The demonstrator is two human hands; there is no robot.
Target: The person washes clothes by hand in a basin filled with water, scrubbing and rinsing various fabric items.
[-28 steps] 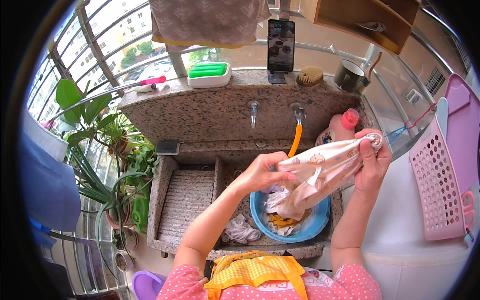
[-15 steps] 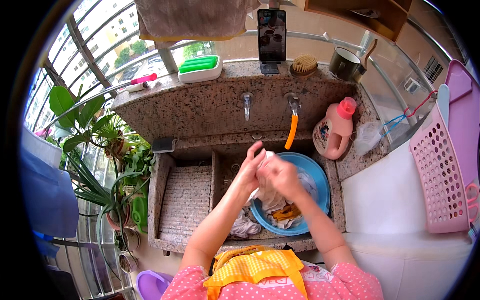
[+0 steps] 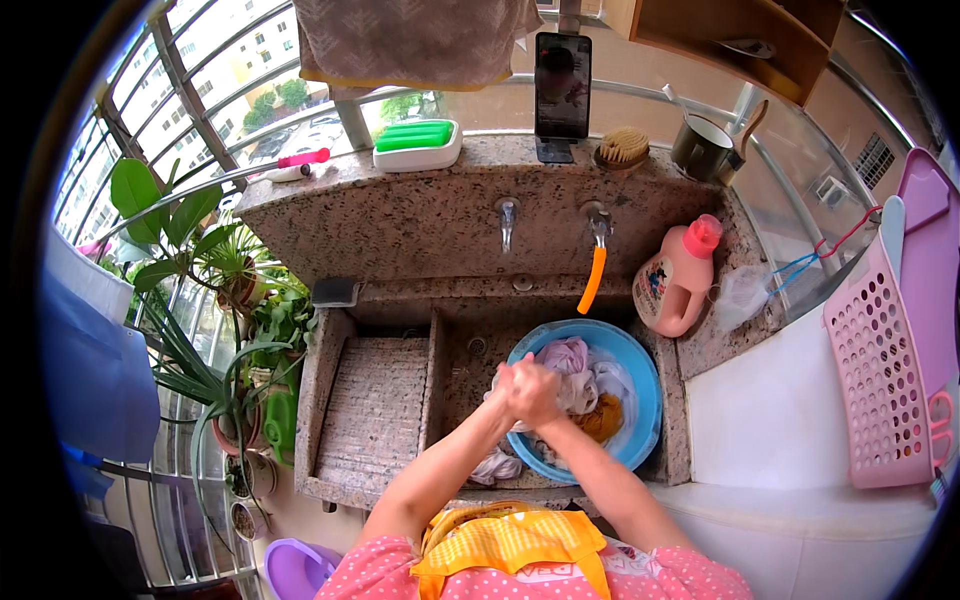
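Note:
Both my hands are pressed together over the left rim of a blue basin (image 3: 655, 405) in the stone sink. My left hand (image 3: 507, 385) and my right hand (image 3: 536, 391) are closed around a whitish cloth (image 3: 576, 390); most of the part in the grip is hidden. In the basin lie wet garments: a pale pink one (image 3: 563, 355), white ones (image 3: 612, 383) and a mustard-yellow one (image 3: 601, 418). Partly behind my left forearm, a greyish-white cloth (image 3: 496, 466) rests on the sink floor.
A ribbed stone washboard (image 3: 370, 410) fills the sink's left side. Two taps hang above, one with an orange hose (image 3: 592, 281). A pink detergent bottle (image 3: 672, 285) stands right of the basin. On the ledge are a phone (image 3: 562, 90), a brush (image 3: 623, 147) and a green-and-white soap box (image 3: 417, 146).
My hands have come down and nearer to me, from above the basin's far edge to its left rim. They have closed together on the cloth, uncovering the pink garment.

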